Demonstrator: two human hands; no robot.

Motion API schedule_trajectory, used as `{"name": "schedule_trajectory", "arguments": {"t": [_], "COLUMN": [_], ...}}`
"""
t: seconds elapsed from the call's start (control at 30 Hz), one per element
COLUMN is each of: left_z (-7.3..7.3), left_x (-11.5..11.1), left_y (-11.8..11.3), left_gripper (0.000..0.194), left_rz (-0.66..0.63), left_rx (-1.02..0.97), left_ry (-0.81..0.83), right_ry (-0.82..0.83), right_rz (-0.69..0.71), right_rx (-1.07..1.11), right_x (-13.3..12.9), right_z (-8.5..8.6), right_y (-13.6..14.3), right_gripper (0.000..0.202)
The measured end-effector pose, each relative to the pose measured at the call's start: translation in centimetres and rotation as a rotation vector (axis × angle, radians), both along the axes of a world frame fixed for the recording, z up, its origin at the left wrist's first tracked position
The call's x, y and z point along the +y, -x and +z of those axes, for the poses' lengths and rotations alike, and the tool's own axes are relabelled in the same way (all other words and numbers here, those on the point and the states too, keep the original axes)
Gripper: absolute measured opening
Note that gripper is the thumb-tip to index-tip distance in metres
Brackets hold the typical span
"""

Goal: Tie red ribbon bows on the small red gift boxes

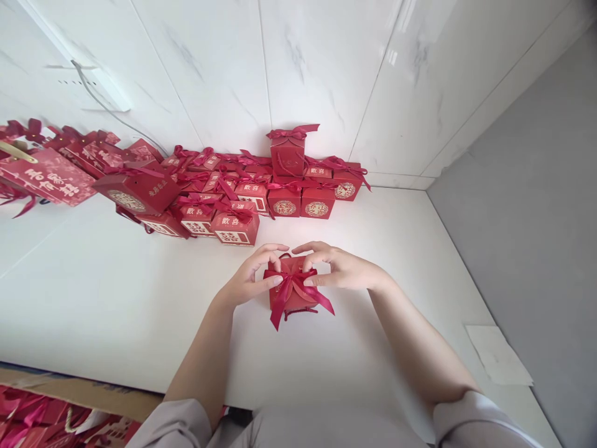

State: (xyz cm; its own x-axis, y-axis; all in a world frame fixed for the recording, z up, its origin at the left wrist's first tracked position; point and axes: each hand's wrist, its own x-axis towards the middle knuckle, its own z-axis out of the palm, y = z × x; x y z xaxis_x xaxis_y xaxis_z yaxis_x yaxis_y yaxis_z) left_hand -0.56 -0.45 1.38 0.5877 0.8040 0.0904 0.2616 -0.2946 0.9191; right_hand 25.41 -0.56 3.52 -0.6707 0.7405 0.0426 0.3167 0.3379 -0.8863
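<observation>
A small red gift box (pixel 293 297) stands on the white counter in front of me, with a cord handle along its near side. Across its top lies a dark red ribbon (pixel 279 309) tied in a bow, its two tails hanging toward me. My left hand (pixel 254 274) pinches the bow's left loop between thumb and forefinger. On the opposite side, my right hand (pixel 338 266) has thumb and fingertips on the right loop. The other fingers of both hands arch over the box's far edge.
Rows of ribbon-tied red boxes (pixel 236 229) line the marbled wall, one box (pixel 288 152) stacked on top. Red bags (pixel 51 177) lie at the left. A cardboard carton (pixel 84 395) holding red boxes sits lower left. White paper (pixel 497 354) lies at right, beside a grey surface (pixel 527 205).
</observation>
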Motion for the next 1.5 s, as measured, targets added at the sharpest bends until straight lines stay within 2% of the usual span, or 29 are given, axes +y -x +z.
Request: {"name": "schedule_trajectory", "arguments": {"t": [0.13,0.37,0.63,0.87,1.17,1.33,1.4,1.5], "left_z": [-0.2,-0.8,-0.6,-0.9,-1.4,-1.2,-1.1,-1.1], "left_x": [0.0,0.6,0.4,0.6,0.6,0.6,0.5,0.6], "left_y": [0.0,0.5,0.4,0.3,-0.5,-0.7,-0.6,-0.5], "left_gripper": [0.017,0.024,0.016,0.033,0.036,0.033,0.031,0.039], "left_rz": [-0.034,0.036,-0.049,0.001,0.069,0.149,0.145,0.124], "left_rx": [-0.049,-0.212,-0.07,-0.121,-0.177,-0.18,-0.183,-0.209], "left_ry": [0.015,0.067,0.012,0.056,0.184,0.177,0.193,0.23], "right_ry": [0.045,0.036,0.047,0.101,0.066,0.072,0.088,0.103], "right_rz": [0.015,-0.082,-0.05,-0.054,-0.046,-0.039,-0.032,-0.023], "right_rx": [0.024,0.057,0.09,0.089,0.071,0.063,0.07,0.082], "right_x": [0.0,0.1,0.3,0.6,0.5,0.5,0.5,0.5], "right_z": [0.1,0.4,-0.2,-0.7,-0.8,-0.7,-0.6,-0.5], "right_y": [0.1,0.5,0.5,0.4,0.6,0.5,0.4,0.3], "right_gripper": [0.016,0.024,0.021,0.027,0.025,0.022,0.021,0.024]}}
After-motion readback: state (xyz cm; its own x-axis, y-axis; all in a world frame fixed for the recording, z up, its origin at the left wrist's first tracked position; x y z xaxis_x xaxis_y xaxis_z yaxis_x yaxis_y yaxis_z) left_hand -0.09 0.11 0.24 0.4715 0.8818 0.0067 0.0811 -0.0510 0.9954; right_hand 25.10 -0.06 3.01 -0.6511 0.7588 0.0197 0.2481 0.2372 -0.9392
